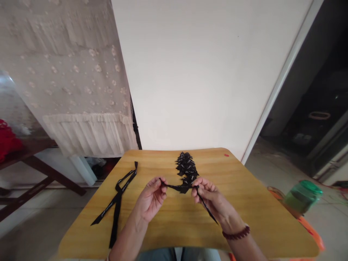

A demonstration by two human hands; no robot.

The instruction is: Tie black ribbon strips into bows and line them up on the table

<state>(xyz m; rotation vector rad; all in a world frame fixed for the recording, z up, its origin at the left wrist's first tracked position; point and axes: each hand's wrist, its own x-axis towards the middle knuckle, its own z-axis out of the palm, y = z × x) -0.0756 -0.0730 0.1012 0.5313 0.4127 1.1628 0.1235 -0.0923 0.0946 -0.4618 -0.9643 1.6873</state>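
A narrow black ribbon [176, 187] with faint light markings stretches between my two hands over the table. My left hand [152, 197] pinches one end between thumb and fingertips. Further along the ribbon, my right hand [210, 197] grips it, and a loose tail hangs down to the right below the fingers. Just beyond my hands lies a pile of black ribbon bows [186, 165], stacked in a column; its near end is partly behind my right hand. Left of my left hand, several loose black ribbon strips [119, 195] lie crossed on the wood.
The yellow wooden table [163, 232] meets a white wall panel [190, 72] at its far edge. A small red piece [226, 155] lies near the far right corner. Beyond the right edge stands a green translucent container [303, 195]. A lace curtain [81, 83] hangs at left.
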